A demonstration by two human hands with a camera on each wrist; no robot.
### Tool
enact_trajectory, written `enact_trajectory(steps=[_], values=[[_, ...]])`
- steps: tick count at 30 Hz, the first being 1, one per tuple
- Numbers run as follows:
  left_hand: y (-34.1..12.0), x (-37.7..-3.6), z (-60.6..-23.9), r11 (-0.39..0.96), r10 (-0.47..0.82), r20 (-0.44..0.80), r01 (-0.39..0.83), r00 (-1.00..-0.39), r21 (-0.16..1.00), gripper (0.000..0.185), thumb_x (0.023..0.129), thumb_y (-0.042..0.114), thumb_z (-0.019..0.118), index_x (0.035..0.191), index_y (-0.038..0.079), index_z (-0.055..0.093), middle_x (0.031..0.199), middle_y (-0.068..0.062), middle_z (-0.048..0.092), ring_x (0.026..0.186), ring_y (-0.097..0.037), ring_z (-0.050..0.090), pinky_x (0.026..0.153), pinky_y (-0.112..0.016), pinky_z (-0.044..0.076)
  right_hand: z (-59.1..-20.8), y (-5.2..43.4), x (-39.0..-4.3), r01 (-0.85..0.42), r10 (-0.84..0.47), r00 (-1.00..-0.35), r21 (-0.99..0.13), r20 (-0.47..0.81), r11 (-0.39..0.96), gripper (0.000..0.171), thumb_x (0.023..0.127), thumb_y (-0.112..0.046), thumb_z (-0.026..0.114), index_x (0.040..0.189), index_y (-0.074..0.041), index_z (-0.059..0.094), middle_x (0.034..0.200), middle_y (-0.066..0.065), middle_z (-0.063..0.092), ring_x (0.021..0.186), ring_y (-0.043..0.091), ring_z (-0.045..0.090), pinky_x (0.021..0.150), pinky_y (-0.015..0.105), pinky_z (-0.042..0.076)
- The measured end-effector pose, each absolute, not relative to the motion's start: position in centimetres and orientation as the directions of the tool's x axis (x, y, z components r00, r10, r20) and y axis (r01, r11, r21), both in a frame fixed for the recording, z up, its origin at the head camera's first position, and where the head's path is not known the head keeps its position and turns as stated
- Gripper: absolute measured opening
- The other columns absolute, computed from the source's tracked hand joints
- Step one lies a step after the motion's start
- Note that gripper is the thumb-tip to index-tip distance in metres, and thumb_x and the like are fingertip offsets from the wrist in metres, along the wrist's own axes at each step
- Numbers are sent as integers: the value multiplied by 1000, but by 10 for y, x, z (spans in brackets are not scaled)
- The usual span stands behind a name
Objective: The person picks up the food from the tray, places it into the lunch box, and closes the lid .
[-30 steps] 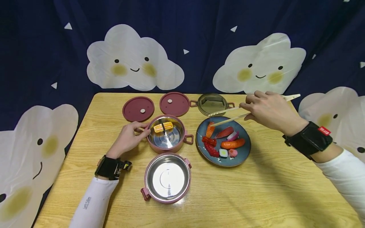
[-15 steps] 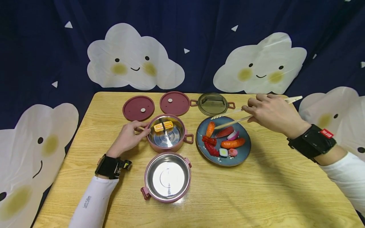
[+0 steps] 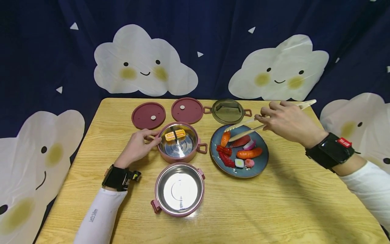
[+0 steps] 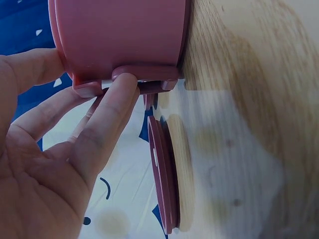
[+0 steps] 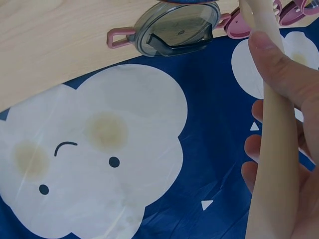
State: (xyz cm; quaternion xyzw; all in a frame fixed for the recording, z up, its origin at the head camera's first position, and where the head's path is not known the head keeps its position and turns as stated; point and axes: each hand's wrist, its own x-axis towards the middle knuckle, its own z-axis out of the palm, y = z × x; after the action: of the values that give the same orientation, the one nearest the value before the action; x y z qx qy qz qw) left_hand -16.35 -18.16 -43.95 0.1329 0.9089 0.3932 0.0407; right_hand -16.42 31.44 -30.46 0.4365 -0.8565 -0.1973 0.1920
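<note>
My left hand (image 3: 138, 148) grips the side handle (image 4: 149, 74) of a pink pot (image 3: 178, 156) with a steel inside. A yellow toy sushi piece with a dark band (image 3: 175, 135) lies in that pot. My right hand (image 3: 286, 120) holds wooden tongs (image 3: 247, 133) over a blue plate (image 3: 259, 169). The tong tips are spread at the plate's upper left, around an orange salmon piece (image 3: 225, 139); whether they touch it I cannot tell. In the right wrist view, thumb and fingers wrap the tongs' pale arm (image 5: 276, 149).
Another steel-lined pink pot (image 3: 179, 191) stands in front of the first. Two maroon lids (image 3: 143, 115) and a glass lid (image 3: 228, 117) lie along the back edge. Also on the plate are a sausage-like piece (image 3: 249, 153), a sushi roll (image 3: 239, 163) and several other toy foods.
The tongs have come lower toward the salmon piece. My right hand moved slightly right, then back left. The left hand stays on the pot handle.
</note>
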Motion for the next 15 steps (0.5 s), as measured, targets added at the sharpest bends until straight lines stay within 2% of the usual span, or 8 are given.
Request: enact_trajectory(steps=[7,15], values=[[-181,-163,-440,652,274,29,208,-961,729,39,103,28,70,135,6,72,115,-16,73,110,-37,71,80,-34,53,-306,310,-167,-665,-818,-560,518,130,537,50,69,-29,93,115,-12,80,101,7,71,86,27,56,78,41,54],[-181,-164,-439,655,274,32,211,-961,725,38,103,27,71,134,5,72,115,-16,73,109,-37,72,80,-34,53,-305,305,-170,-655,-831,-546,565,105,502,47,72,-30,91,114,-14,80,92,5,65,81,25,51,72,37,50]])
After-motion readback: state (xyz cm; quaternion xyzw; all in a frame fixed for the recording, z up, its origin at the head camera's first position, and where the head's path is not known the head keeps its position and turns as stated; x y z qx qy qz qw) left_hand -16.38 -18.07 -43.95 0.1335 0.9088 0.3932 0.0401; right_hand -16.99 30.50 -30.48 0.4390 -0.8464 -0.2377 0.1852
